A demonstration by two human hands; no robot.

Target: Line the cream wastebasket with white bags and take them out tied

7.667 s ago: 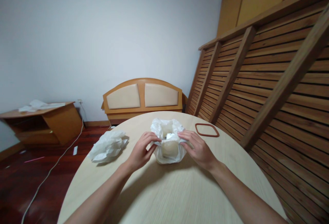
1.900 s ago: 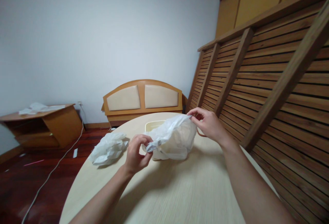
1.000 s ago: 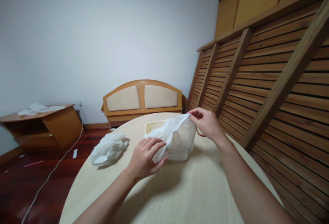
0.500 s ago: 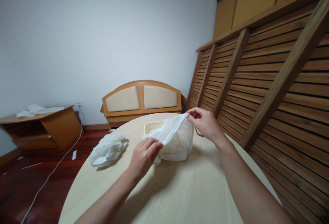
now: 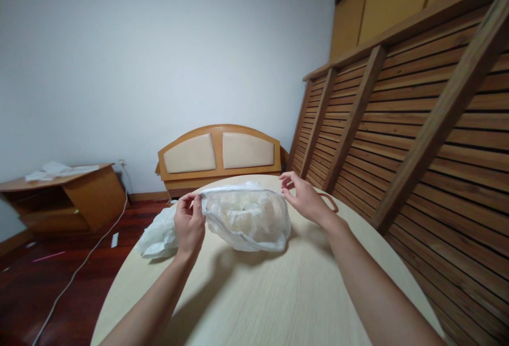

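A thin, translucent white plastic bag [image 5: 248, 224] lies at the middle of the table, its rim stretched sideways. My left hand [image 5: 190, 224] pinches the left end of that rim between thumb and fingers. At the right end is my right hand [image 5: 304, 197], fingers apart and fingertips at the bag's edge; no firm grip shows. Something pale yellow shows faintly through the plastic, its shape mostly hidden. Partly behind my left hand sits a second, crumpled white plastic bag [image 5: 158, 234].
An orange-brown loop [image 5: 332, 201] lies on the round wooden table [image 5: 278, 293] beyond my right wrist. A slatted wooden panel [image 5: 397, 139] leans close on the right. Behind stands a padded headboard [image 5: 218, 150]; a low cabinet [image 5: 95, 197] is at left, with a cable [image 5: 79, 269] across the floor.
My left hand has moved left, drawing the bag's rim with it. My right hand has shifted slightly left and its fingers have opened. The bag now covers the pale yellow container.
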